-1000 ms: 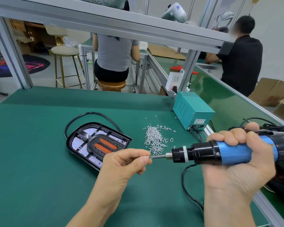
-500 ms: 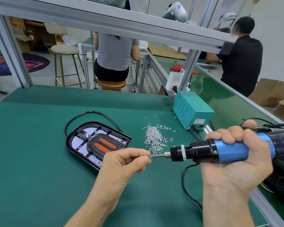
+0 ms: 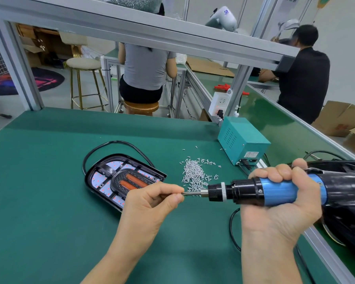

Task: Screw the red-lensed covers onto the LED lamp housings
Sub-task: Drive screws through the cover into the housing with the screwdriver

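Lying flat on the green tabletop [image 3: 39, 201] at left, the lamp housing [image 3: 119, 179] shows its red-lensed cover [image 3: 131, 182]. Just right, the left hand [image 3: 152, 203] pinches something tiny at the screwdriver bit [image 3: 193, 194], near the screw pile [image 3: 195, 175]. The right hand [image 3: 279, 203] is wrapped around the blue electric screwdriver [image 3: 254, 191], held level.

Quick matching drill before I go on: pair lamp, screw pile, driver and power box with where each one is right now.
1 lamp
2 screw pile
3 driver
4 power box

A gripped in the right hand
B far right of the mat, by the rail
C mat, left of the screws
D mat, between lamp and box

Pairs: 1-C, 2-D, 3-A, 4-B
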### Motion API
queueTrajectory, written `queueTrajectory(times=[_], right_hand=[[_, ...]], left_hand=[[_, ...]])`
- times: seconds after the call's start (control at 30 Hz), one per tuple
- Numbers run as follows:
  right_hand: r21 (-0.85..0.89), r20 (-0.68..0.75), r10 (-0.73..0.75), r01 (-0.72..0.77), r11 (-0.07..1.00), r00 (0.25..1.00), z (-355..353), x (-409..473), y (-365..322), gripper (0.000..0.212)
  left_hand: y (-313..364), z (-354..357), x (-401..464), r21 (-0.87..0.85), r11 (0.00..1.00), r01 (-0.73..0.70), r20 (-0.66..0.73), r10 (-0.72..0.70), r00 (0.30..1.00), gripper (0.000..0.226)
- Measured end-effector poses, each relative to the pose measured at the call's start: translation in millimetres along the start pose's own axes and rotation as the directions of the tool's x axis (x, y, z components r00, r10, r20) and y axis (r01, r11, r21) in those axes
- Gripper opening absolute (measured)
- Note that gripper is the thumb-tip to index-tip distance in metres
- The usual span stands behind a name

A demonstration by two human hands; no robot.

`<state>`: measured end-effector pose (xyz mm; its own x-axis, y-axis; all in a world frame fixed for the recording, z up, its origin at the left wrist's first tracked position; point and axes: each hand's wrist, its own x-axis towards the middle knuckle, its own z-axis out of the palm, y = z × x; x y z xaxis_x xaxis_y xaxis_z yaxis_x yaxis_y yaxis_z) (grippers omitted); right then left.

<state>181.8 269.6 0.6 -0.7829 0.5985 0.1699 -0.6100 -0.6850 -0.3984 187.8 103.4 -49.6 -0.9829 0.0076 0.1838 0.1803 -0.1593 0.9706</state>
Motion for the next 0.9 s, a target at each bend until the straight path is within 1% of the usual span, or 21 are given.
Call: queueTrajectory(times=[0.1, 0.2, 0.27, 0.33, 0.37, 0.4, 0.47, 0.5, 0.53, 0.57, 0.6, 0.63, 0.67, 0.7, 0.73, 0.77, 0.8, 0.83, 0.9], right_hand=[[0.007, -0.006, 0.011, -0.011, 1.0, 1.0, 1.5, -0.3, 3.4, 0.016], [0.012, -0.01, 0.028, -0.027, 1.0, 1.0, 2.6, 0.7, 7.4, 0.015], [0.011, -0.015, 0.035, -0.035, 0.999, 0.999, 3.4, 2.0, 11.2, 0.015], [0.008, -0.017, 0.035, -0.035, 0.999, 0.999, 5.3, 4.5, 14.8, 0.017], [0.007, -0.01, 0.033, -0.033, 0.999, 0.999, 6.6, 6.4, 16.5, 0.017], [0.007, 0.002, 0.033, -0.033, 0.999, 0.999, 8.0, 8.6, 17.9, 0.016], [0.003, 0.02, 0.036, -0.036, 0.999, 0.999, 9.8, 13.6, 21.4, 0.017], [-0.007, 0.026, 0.036, -0.035, 0.999, 0.999, 10.4, 16.1, 23.3, 0.017], [-0.02, 0.035, 0.034, -0.033, 0.999, 0.999, 11.1, 18.3, 25.3, 0.018], [-0.035, 0.045, 0.032, -0.031, 0.999, 0.998, 12.2, 20.1, 27.9, 0.019], [-0.051, 0.051, 0.031, -0.028, 0.998, 0.998, 13.6, 21.6, 31.2, 0.02], [-0.069, 0.05, 0.029, -0.026, 0.997, 0.998, 14.9, 22.8, 34.1, 0.021], [-0.084, 0.049, 0.028, -0.024, 0.996, 0.998, 16.4, 24.1, 37.6, 0.023], [-0.094, 0.048, 0.029, -0.024, 0.995, 0.998, 17.9, 25.1, 41.1, 0.024], [-0.103, 0.047, 0.031, -0.026, 0.994, 0.998, 19.0, 26.0, 44.6, 0.025], [-0.111, 0.047, 0.035, -0.029, 0.993, 0.998, 19.5, 26.8, 47.9, 0.026], [-0.119, 0.048, 0.041, -0.035, 0.992, 0.998, 19.8, 27.6, 51.3, 0.026], [-0.124, 0.052, 0.046, -0.039, 0.992, 0.998, 19.7, 28.4, 54.2, 0.027], [-0.13, 0.062, 0.05, -0.041, 0.991, 0.997, 19.1, 29.9, 59.2, 0.027]], left_hand=[[-0.5, -2.2, 1.3, -0.092, 0.995, 0.036, -0.011, -0.038, 0.999, 0.018], [-2.7, -3.5, 3.0, -0.156, 0.986, 0.052, -0.036, -0.059, 0.998, 0.017], [-3.2, -5.4, 4.4, -0.129, 0.991, 0.044, -0.04, -0.05, 0.998, 0.021], [-3.4, -10.6, 5.5, -0.039, 0.999, 0.006, -0.028, -0.007, 1.0, 0.036], [-3.6, -15.7, 7.0, -0.008, 1.0, -0.016, -0.049, 0.015, 0.999, 0.045], [-3.6, -22.3, 9.2, 0.0, 0.999, -0.037, -0.1, 0.037, 0.994, 0.051], [-7.2, -42.0, 16.5, 0.014, 0.997, -0.074, -0.274, 0.075, 0.959, 0.056], [-11.1, -53.6, 21.6, 0.078, 0.995, -0.069, -0.38, 0.094, 0.92, 0.053], [-16.3, -66.3, 27.0, 0.184, 0.983, -0.023, -0.479, 0.11, 0.871, 0.048], [-21.8, -79.3, 32.7, 0.287, 0.955, 0.069, -0.558, 0.109, 0.823, 0.047], [-27.8, -91.6, 38.2, 0.359, 0.915, 0.184, -0.613, 0.082, 0.786, 0.052], [-35.0, -102.8, 43.0, 0.395, 0.87, 0.295, -0.641, 0.032, 0.767, 0.058], [-42.0, -112.3, 48.1, 0.435, 0.81, 0.393, -0.648, -0.022, 0.761, 0.062], [-46.7, -118.8, 53.3, 0.501, 0.721, 0.479, -0.644, -0.06, 0.763, 0.062], [-50.2, -122.9, 57.8, 0.581, 0.606, 0.543, -0.634, -0.082, 0.769, 0.058], [-52.8, -125.2, 61.3, 0.645, 0.503, 0.576, -0.62, -0.097, 0.779, 0.052], [-54.4, -125.9, 63.9, 0.68, 0.443, 0.584, -0.61, -0.101, 0.786, 0.046], [-55.0, -125.6, 65.6, 0.697, 0.419, 0.582, -0.604, -0.094, 0.791, 0.041], [-55.6, -124.3, 67.4, 0.699, 0.423, 0.577, -0.611, -0.065, 0.789, 0.033]])
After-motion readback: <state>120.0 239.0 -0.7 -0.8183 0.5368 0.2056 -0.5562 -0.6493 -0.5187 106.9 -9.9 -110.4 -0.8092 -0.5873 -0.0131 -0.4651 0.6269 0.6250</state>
